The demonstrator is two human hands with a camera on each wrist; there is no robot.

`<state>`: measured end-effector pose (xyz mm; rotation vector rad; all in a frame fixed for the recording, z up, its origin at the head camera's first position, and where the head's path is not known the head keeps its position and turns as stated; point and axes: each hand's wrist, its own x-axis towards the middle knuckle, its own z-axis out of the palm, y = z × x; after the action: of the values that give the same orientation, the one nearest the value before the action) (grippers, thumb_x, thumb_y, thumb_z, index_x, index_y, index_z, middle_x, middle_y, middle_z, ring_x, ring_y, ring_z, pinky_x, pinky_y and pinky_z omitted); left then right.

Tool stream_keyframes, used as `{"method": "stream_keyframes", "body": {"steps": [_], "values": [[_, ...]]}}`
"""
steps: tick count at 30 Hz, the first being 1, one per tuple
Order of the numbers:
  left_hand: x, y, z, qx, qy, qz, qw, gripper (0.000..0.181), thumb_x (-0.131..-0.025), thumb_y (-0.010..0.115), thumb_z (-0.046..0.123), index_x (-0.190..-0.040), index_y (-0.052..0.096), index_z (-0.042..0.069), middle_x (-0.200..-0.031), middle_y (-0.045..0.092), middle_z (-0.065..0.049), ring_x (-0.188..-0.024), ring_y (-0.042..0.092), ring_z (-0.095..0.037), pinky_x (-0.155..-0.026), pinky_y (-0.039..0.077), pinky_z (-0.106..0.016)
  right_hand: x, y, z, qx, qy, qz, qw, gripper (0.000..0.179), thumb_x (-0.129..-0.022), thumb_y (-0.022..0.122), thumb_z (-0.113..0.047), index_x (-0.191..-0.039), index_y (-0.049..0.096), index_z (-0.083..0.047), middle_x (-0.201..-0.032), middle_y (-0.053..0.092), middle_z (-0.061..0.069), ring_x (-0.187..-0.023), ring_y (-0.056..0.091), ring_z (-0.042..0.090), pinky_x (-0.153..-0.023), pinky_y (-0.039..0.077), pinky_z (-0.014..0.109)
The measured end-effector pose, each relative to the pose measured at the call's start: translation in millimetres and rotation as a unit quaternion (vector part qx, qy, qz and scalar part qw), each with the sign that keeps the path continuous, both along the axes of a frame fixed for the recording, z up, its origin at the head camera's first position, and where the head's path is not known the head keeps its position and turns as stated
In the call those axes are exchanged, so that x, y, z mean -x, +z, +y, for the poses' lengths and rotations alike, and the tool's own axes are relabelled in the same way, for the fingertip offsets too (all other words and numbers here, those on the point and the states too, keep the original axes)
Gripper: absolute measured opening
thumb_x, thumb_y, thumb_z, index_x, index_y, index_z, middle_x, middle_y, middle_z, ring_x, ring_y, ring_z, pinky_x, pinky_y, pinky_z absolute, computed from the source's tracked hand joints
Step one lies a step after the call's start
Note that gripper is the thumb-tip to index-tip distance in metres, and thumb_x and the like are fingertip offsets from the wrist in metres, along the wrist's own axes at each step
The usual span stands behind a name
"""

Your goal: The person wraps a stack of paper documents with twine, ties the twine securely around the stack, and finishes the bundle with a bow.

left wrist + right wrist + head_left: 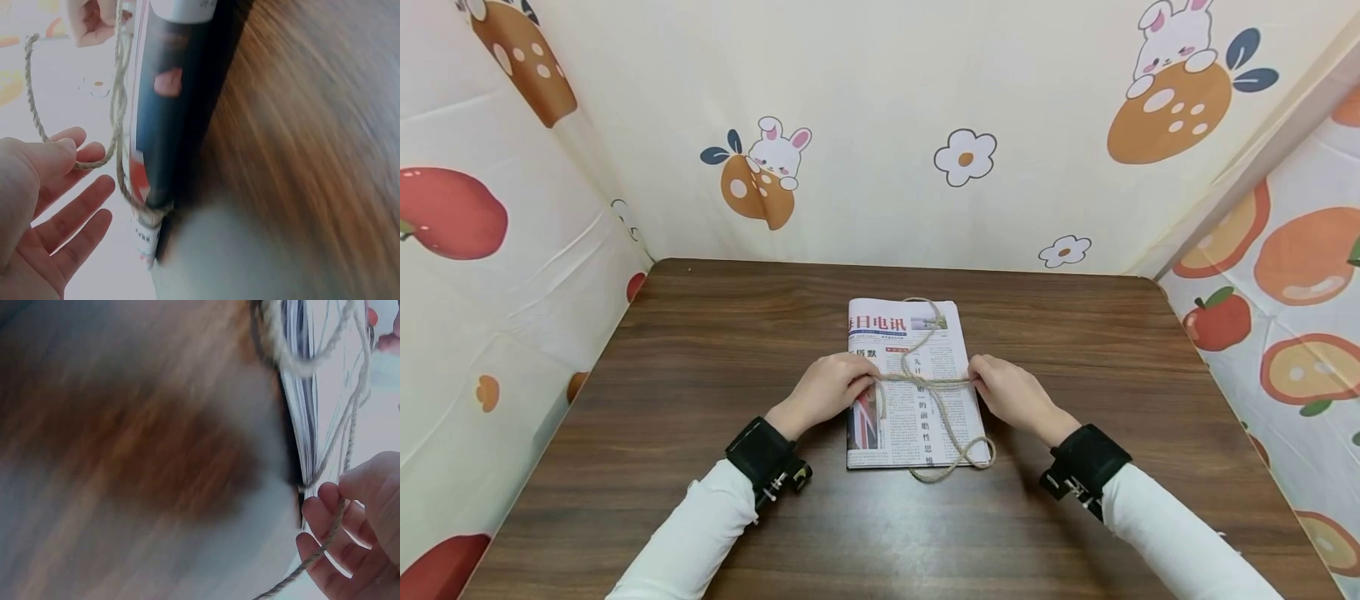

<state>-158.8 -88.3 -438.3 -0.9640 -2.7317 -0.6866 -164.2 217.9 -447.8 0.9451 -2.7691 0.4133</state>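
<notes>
A folded stack of newspapers [898, 429] lies on the brown table, with jute twine [951, 384] running across its middle and along its length. My left hand [831, 387], at the stack's left edge, pinches one strand between thumb and index finger. The left wrist view shows that strand [94, 165] held while the other fingers are spread. Over at the right edge, my right hand [1015, 396] pinches another strand. Its tail [300, 570] trails past the fingers in the right wrist view. Between the hands the strands cross on top of the paper.
A loose loop of twine [990, 454] hangs over the stack's near right corner onto the wooden table [730, 333]. Behind the table stands a printed curtain [872, 125], with fruit-patterned cloth [1300, 375] at the sides. Each wrist wears a black camera band [763, 454].
</notes>
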Motion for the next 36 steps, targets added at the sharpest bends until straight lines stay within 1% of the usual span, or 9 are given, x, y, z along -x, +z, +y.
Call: {"method": "stream_keyframes", "body": {"steps": [5,9,15,19,21,26,29,33,36], "values": [[-0.7,1.6,-10.7,-0.019,0.008,0.000,0.9998,0.012,-0.087,0.062,0.013,-0.094,0.070,0.019,-0.093,0.068,0.006,-0.088,0.062,-0.007,-0.078,0.049,-0.030,2.6,4.2,11.4,0.012,-0.012,0.021,0.9996,0.010,-0.082,0.062,-0.002,-0.088,0.060,-0.010,-0.081,0.059,0.000,-0.065,0.056,0.013,-0.056,0.046,0.030],[-0.4,3.7,-20.0,-0.044,0.018,-0.006,0.9989,0.014,-0.088,0.061,0.012,-0.096,0.070,0.018,-0.093,0.068,0.006,-0.080,0.060,-0.004,-0.072,0.049,-0.028,5.4,6.0,20.7,0.005,-0.024,0.034,0.9991,0.010,-0.081,0.063,-0.003,-0.087,0.061,-0.011,-0.080,0.058,0.000,-0.064,0.055,0.013,-0.055,0.045,0.031],[-0.3,9.5,-33.4,-0.065,0.048,-0.024,0.9964,0.013,-0.088,0.060,0.011,-0.094,0.070,0.018,-0.088,0.068,0.007,-0.065,0.050,-0.005,-0.062,0.042,-0.024,7.5,6.6,34.8,0.004,-0.040,0.029,0.9988,0.009,-0.082,0.061,-0.002,-0.087,0.061,-0.011,-0.081,0.059,0.002,-0.063,0.054,0.014,-0.053,0.043,0.031],[-0.1,10.4,-42.3,-0.079,0.057,-0.029,0.9948,0.013,-0.088,0.061,0.009,-0.091,0.070,0.017,-0.087,0.067,0.007,-0.068,0.053,-0.006,-0.064,0.044,-0.025,8.5,7.3,43.1,0.004,-0.052,0.026,0.9983,0.010,-0.081,0.061,-0.001,-0.086,0.060,-0.009,-0.080,0.058,0.003,-0.063,0.053,0.015,-0.052,0.042,0.032],[-0.1,9.7,-46.3,-0.092,0.062,-0.040,0.9930,0.013,-0.088,0.060,0.009,-0.091,0.070,0.016,-0.087,0.068,0.006,-0.070,0.055,-0.006,-0.066,0.046,-0.027,8.6,8.0,47.2,0.004,-0.060,0.024,0.9979,0.010,-0.080,0.061,0.000,-0.085,0.059,-0.009,-0.078,0.057,0.003,-0.062,0.052,0.015,-0.051,0.041,0.032],[0.2,5.7,-54.2,-0.132,0.087,-0.086,0.9837,0.014,-0.089,0.059,0.008,-0.093,0.070,0.014,-0.087,0.069,0.004,-0.072,0.056,-0.009,-0.067,0.046,-0.029,9.0,6.6,57.5,-0.001,-0.074,0.018,0.9971,0.010,-0.080,0.061,0.000,-0.085,0.060,-0.009,-0.077,0.057,0.003,-0.060,0.051,0.015,-0.050,0.040,0.031],[1.4,2.1,-58.4,-0.146,0.108,-0.107,0.9776,0.014,-0.090,0.058,0.009,-0.093,0.070,0.014,-0.085,0.068,0.004,-0.071,0.056,-0.011,-0.066,0.044,-0.028,9.1,5.0,63.3,-0.008,-0.081,0.011,0.9966,0.008,-0.082,0.060,-0.002,-0.086,0.060,-0.009,-0.078,0.058,0.004,-0.061,0.052,0.015,-0.050,0.040,0.031],[2.4,0.2,-63.9,-0.174,0.142,-0.132,0.9654,0.014,-0.090,0.057,0.008,-0.093,0.070,0.012,-0.080,0.068,0.004,-0.071,0.059,-0.015,-0.064,0.044,-0.029,8.7,4.9,69.5,-0.013,-0.092,-0.003,0.9957,0.007,-0.083,0.060,-0.003,-0.087,0.060,-0.009,-0.081,0.059,0.005,-0.062,0.052,0.016,-0.050,0.041,0.031],[3.2,0.2,-67.9,-0.189,0.163,-0.142,0.9578,0.014,-0.090,0.057,0.009,-0.095,0.070,0.010,-0.080,0.069,0.001,-0.071,0.063,-0.019,-0.062,0.045,-0.028,8.9,5.8,73.3,-0.012,-0.097,-0.013,0.9952,0.008,-0.083,0.059,-0.002,-0.088,0.060,-0.008,-0.081,0.059,0.006,-0.061,0.052,0.016,-0.050,0.040,0.031]]}}
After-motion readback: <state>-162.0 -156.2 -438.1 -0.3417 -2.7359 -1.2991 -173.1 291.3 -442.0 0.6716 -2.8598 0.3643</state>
